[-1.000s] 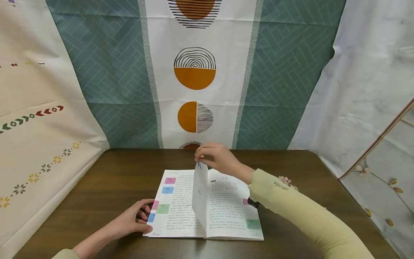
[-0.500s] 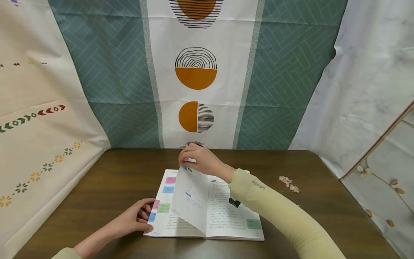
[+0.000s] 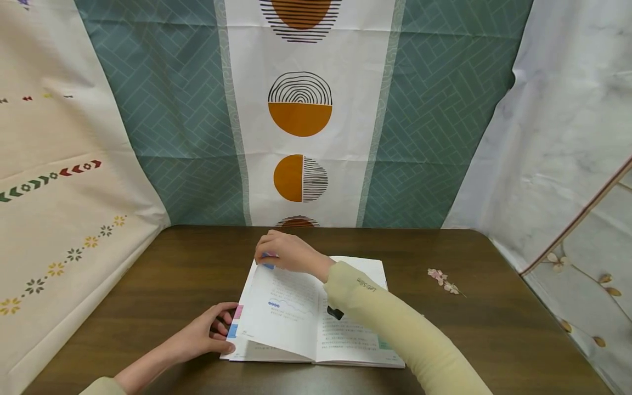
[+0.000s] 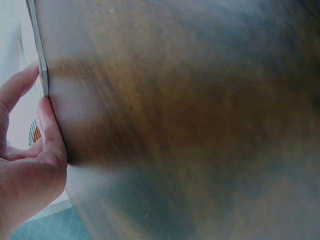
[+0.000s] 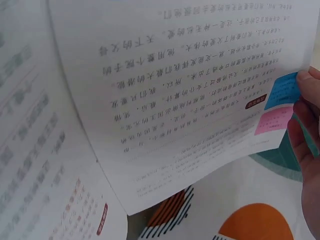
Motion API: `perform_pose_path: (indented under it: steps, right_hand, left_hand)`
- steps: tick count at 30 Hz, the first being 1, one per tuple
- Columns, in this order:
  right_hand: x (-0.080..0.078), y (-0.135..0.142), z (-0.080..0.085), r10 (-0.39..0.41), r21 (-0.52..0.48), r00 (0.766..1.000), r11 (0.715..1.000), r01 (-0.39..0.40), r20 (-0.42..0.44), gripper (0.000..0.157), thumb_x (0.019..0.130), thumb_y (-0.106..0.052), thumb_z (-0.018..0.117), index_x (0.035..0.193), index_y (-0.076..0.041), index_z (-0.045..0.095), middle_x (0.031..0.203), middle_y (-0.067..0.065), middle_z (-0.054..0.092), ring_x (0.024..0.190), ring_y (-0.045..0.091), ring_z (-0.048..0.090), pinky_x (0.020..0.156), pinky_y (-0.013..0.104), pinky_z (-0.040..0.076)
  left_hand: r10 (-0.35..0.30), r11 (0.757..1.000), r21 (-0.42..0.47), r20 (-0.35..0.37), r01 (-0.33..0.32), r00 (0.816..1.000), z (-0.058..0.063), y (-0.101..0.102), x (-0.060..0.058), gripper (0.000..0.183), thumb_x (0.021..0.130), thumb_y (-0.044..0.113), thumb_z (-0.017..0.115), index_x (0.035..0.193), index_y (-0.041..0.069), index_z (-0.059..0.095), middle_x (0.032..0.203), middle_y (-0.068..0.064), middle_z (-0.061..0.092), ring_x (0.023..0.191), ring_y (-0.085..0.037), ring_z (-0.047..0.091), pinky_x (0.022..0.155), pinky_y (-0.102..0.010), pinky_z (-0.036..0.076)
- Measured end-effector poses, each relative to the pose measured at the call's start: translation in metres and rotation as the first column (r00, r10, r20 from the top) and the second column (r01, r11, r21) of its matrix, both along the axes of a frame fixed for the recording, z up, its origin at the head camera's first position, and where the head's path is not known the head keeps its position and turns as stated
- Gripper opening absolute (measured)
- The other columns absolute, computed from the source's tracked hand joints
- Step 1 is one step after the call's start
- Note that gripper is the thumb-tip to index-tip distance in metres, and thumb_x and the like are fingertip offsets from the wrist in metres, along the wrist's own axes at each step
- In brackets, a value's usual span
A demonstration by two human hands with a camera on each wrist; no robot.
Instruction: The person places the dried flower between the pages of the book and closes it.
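Note:
An open book (image 3: 350, 354) with printed text lies on the brown table in the head view. My right hand (image 3: 291, 254) pinches a page (image 3: 281, 323) near its far outer corner, holding it over the left half of the book. In the right wrist view that page bears a blue label (image 5: 282, 91) and a pink label (image 5: 272, 120), with thumb and fingers at the blue one. My left hand (image 3: 202, 333) grips the book's left edge near the close corner, thumb on top and other fingers curled at the side. The left wrist view shows this edge (image 4: 44, 75) between the digits.
The dark wooden table (image 3: 148, 280) extends on both sides of the book. A pink flower sprig (image 3: 444, 281) lies or is printed on the table at the right. A patterned cloth (image 3: 306, 164) hangs behind the table's far edge.
The pinched page has swung from nearly upright to low over the left half. My right hand has moved left and down with it. My left hand has stayed at the book's edge.

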State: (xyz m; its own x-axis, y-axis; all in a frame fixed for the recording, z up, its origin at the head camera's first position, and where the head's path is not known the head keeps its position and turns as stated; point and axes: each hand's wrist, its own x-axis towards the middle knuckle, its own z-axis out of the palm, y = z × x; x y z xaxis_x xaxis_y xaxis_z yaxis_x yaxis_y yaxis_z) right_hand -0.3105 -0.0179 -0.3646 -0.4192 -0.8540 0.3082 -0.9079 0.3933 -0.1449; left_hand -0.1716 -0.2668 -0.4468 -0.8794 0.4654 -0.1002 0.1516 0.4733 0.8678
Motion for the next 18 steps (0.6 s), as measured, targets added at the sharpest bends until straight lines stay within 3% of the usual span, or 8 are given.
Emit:
perform_pose_path:
  steps: [18]
  right_hand:
    - [-0.003,-0.036,-0.032,-0.026,0.191,0.999,0.981,0.019,0.038,0.013,0.096,-0.029,0.064,0.102,-0.026,0.074,0.107,-0.012,0.068,0.096,0.005,0.054,0.082,0.013,0.046]
  left_hand:
    - [-0.019,0.999,0.038,-0.015,0.019,1.0,-0.002,-0.001,-0.001,0.083,0.083,0.013,0.077,0.145,-0.011,0.029,0.115,-0.019,0.042,0.089,-0.008,0.049,0.076,-0.021,0.05]
